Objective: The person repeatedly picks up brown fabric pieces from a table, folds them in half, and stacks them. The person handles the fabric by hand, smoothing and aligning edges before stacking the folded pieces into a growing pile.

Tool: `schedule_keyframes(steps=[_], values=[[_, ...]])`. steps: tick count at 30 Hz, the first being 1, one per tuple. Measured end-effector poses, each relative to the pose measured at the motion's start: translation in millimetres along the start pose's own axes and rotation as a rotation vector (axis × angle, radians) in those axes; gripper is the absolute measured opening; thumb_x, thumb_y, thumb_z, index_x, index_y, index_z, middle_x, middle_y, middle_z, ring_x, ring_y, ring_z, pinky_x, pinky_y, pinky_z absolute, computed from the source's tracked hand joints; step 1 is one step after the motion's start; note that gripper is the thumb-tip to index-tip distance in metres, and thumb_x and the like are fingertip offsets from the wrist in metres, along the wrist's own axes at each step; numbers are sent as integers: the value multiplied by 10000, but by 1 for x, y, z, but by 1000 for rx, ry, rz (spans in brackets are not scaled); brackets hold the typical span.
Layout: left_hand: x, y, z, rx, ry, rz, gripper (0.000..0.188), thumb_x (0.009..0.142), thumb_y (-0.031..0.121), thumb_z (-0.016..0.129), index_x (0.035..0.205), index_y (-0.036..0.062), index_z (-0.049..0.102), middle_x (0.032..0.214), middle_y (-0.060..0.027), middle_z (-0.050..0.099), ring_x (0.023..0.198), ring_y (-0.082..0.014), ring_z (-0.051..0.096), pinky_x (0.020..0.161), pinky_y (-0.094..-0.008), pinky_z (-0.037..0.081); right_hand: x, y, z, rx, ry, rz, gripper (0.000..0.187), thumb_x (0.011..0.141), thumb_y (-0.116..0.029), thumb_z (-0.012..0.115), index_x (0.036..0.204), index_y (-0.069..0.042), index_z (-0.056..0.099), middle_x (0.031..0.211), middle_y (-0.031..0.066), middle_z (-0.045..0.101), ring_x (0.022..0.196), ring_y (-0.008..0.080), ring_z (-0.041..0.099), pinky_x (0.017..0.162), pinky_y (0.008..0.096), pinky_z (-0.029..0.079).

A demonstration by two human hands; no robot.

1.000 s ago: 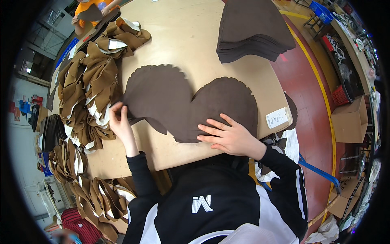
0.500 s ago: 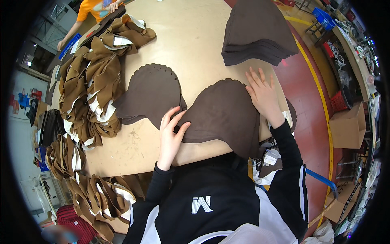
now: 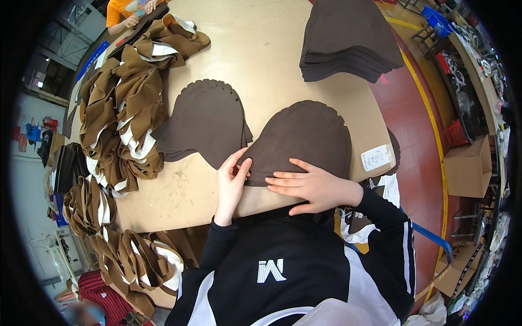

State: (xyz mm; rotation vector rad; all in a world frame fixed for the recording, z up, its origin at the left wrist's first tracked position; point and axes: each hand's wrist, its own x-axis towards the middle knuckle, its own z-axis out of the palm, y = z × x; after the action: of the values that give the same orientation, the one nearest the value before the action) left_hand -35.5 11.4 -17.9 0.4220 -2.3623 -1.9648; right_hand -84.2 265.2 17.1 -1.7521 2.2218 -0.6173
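Note:
A dark brown cut panel (image 3: 300, 133) with a notched, rounded top lies on the table in front of me, on top of others like it. My left hand (image 3: 232, 183) pinches its left corner between thumb and fingers. Across its lower edge my right hand (image 3: 312, 188) lies flat, fingers spread and pointing left. Left of it is a second stack of the same dark panels (image 3: 204, 122), with a notched top edge. Part of the front panel's lower edge is hidden under my right hand.
Brown strips with white backing (image 3: 130, 92) heap along the left. A tall stack of dark panels (image 3: 348, 41) stands at the far right of the table (image 3: 255, 54). A white label (image 3: 377, 157) lies at the right edge. Another person's hand (image 3: 131, 22) works at the far left.
My right hand has moved from the panel's upper right edge down onto its lower edge. My left hand has closed on the left corner. The far person's arm has drawn in.

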Motion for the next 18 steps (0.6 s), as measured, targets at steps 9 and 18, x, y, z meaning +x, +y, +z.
schedule_keyframes(steps=[9, 18], values=[[-1, 0, 1, 2, -11, 14, 348, 991, 148, 678, 1322, 40, 658, 760, 58, 589, 669, -26, 518, 612, -187, 400, -22, 89, -40, -455, 238, 503, 518, 992, -356, 583, 1500, -307, 494, 1586, 3, 442, 1470, 261, 386, 1219, 542, 247], [-1, 2, 3, -36, 0, 6, 324, 970, 93, 688, 1281, 5, 676, 891, -13, 640, 674, -56, 556, 618, -207, 455, 21, 31, -19, -467, 296, 1, 612, 952, -510, 610, 1491, -237, 512, 1558, -36, 473, 1447, 209, 416, 1220, 499, 275]])
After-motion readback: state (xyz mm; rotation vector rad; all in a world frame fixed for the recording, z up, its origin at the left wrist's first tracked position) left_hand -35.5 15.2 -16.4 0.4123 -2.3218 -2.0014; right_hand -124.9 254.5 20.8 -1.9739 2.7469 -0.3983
